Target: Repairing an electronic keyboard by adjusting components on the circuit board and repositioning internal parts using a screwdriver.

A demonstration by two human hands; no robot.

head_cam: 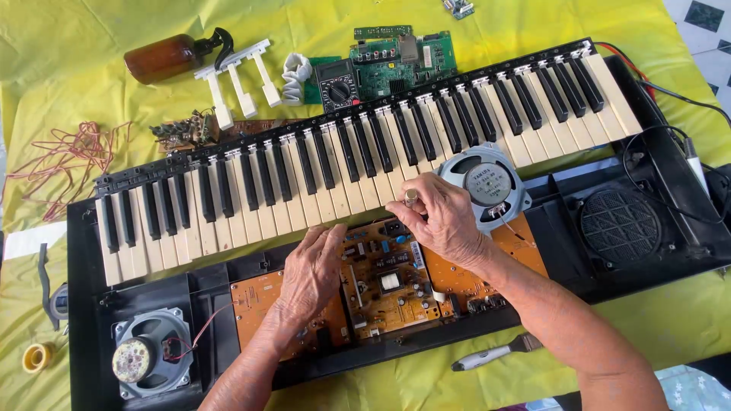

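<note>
The keybed (pixel 304 175) blocks the far side of the orange circuit board (pixel 396 281); a loose speaker (pixel 487 186) crowds its right; open yellow cloth (pixel 396 380) lies nearer, save a brush (pixel 495 353).

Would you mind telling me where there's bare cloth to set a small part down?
Bare yellow cloth lies at the far left corner beside the brown bottle, and along the near edge left of the brush. It is crowded behind the keys, around the green boards, and by the red wires.

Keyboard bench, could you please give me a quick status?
Left hand flat on orange circuit board. Right hand pinching small knob by white keys. Loose speaker alongside.
</note>
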